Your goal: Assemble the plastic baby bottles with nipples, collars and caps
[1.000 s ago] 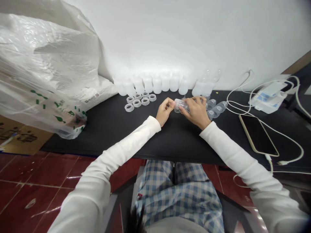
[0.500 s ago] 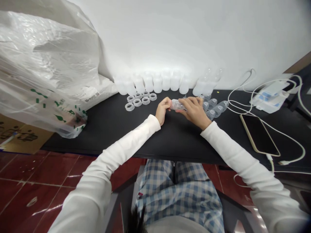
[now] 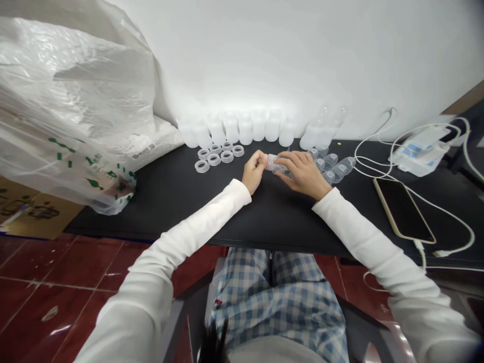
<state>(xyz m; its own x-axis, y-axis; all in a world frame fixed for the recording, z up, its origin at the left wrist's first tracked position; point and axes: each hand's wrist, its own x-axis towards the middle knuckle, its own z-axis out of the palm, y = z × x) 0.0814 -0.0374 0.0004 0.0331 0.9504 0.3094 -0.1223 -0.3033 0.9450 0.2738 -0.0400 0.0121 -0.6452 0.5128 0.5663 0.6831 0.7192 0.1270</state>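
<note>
Between my two hands, just above the black table, is a clear plastic bottle cap lying on its side, with what looks like a ring at its left end. My left hand is closed, its fingertips pinching that left end. From the right, my right hand curls over the clear body with thumb below and fingers on top. Pinkish fingertip shows at the left end; anything inside the cap is too small to make out. Several translucent screw rings lie left of my hands. Clear domed caps lie in rows to the right.
Along the wall stands a row of frosted baby bottles, two at the right with clear domed tops. A large white plastic bag fills the left. To the right lie a phone, white cables and a white box-like adapter.
My right hand's fingers have shifted slightly on the clear cap and spread a little flatter. My left hand stays at the left end, nearly unmoved.
</note>
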